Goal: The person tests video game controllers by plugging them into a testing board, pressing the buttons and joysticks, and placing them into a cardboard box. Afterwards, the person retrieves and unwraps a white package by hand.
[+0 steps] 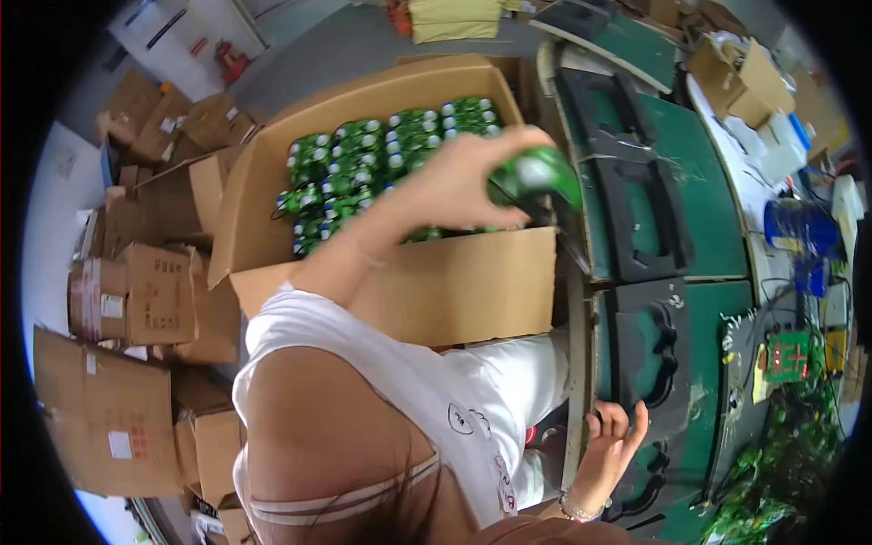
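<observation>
My left hand (463,177) is wrapped round a green object with a pale round part (536,177), blurred by motion, between the carton and the workbench. Under my left forearm stands a large open carton (454,291), filled with rows of green bottle-like items with white and blue tops (359,159). My right hand (613,445) rests at the near edge of the bench, its fingers apart and partly bent, holding nothing. Close to it lies a black frame with scalloped cutouts (636,350) on the green bench top (713,345).
More black frames (636,209) line the bench beyond. At the right are a blue container (799,227), a green circuit board with red lights (787,357), cables and a green tangled heap (781,472). Cardboard boxes (154,291) are stacked at the left.
</observation>
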The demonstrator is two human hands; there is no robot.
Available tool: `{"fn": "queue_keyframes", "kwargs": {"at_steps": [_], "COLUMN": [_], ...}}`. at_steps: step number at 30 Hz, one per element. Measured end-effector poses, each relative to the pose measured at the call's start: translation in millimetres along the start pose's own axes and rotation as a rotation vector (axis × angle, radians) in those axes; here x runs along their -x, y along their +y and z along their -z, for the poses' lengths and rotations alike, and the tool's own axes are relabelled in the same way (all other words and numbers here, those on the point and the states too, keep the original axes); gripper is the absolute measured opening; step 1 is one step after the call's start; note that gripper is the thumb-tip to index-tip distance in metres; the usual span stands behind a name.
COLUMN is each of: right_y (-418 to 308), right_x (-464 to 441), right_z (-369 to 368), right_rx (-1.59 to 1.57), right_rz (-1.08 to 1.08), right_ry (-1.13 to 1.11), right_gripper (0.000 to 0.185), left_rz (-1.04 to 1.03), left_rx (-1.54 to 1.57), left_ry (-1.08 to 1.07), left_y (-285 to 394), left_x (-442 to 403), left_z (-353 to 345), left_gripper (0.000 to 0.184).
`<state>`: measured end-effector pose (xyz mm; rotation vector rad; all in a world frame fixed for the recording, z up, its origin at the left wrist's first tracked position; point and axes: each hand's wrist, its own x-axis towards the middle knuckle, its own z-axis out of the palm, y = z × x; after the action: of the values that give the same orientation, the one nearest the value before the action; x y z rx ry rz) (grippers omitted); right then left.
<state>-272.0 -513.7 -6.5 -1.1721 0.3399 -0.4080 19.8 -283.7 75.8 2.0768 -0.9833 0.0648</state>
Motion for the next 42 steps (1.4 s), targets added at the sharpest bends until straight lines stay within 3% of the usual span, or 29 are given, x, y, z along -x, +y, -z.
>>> {"fn": "queue_keyframes", "kwargs": {"at_steps": [4, 5, 7, 12, 14, 17, 20, 24, 26, 27, 30, 31, 34, 38, 42], "right_y": [-1.3, -2.6, -4.5, -5.7, -1.4, 0.4, 4.2, 8.0, 10.5, 11.0, 10.8, 12.1, 14.7, 18.2, 16.2], "right_x": [4.4, 3.9, 0.6, -3.2, -2.8, -1.6, 4.5, 10.5, 13.6, 15.1, 12.6, 10.9, 6.0, -6.7, -13.2], "right_z": [11.5, 10.9, 6.5, -2.2, 6.9, 8.4, 0.2, -8.0, -10.2, -11.9, -16.5, -17.9, -25.0, -45.4, -68.7], "right_rx": [0.013, 0.038, 0.094, 0.204, 0.22, 0.23, 0.235, 0.254, 0.253, 0.248, 0.233, 0.227, 0.208, 0.206, 0.361], "right_rz": [-0.076, -0.087, -0.07, -0.059, -0.071, -0.064, -0.07, -0.083, -0.071, -0.073, -0.067, -0.062, -0.062, -0.043, -0.064], "right_ry": [-0.004, -0.005, -0.023, 0.012, -0.001, 0.005, 0.069, 0.086, 0.093, 0.11, 0.136, 0.132, 0.105, 0.071, 0.085], "right_gripper": [0.058, 0.057, 0.05, 0.04, 0.041, 0.036, 0.031, 0.03, 0.029, 0.028, 0.025, 0.025, 0.023, 0.022, 0.016], "left_rz": [0.291, 0.467, 0.486, 0.912, 1.152, 1.237, 1.072, 0.792, 0.944, 1.046, 1.176, 1.27, 1.139, 0.89, 0.976], "left_rx": [-0.356, -0.384, -0.412, -0.388, -0.622, -0.671, -0.678, -0.99, -1.094, -1.094, -0.753, -0.808, -0.867, -0.776, -0.962], "left_ry": [0.099, 0.088, 0.11, -0.161, -0.393, -0.396, -0.34, -0.415, -0.171, -0.106, 0.18, 0.076, 0.022, 0.108, 0.038], "left_y": [-84.0, -88.4, -140.4, -208.8, -200.7, -227.9, -246.1, -271.1, -275.0, -275.4, -294.1, -299.0, -307.6, -299.6, -316.1], "left_x": [65.8, 84.7, 139.3, 263.2, 268.4, 281.6, 267.5, 260.2, 258.7, 256.9, 256.6, 247.6, 243.5, 262.6, 263.5], "left_z": [78.4, 94.5, 123.6, 161.1, 150.1, 132.7, 119.6, 133.0, 141.2, 139.4, 122.4, 115.8, 107.9, 111.6, 112.0], "left_gripper": [0.067, 0.066, 0.07, 0.077, 0.081, 0.084, 0.083, 0.077, 0.078, 0.088, 0.096, 0.103, 0.102, 0.1, 0.102]}}
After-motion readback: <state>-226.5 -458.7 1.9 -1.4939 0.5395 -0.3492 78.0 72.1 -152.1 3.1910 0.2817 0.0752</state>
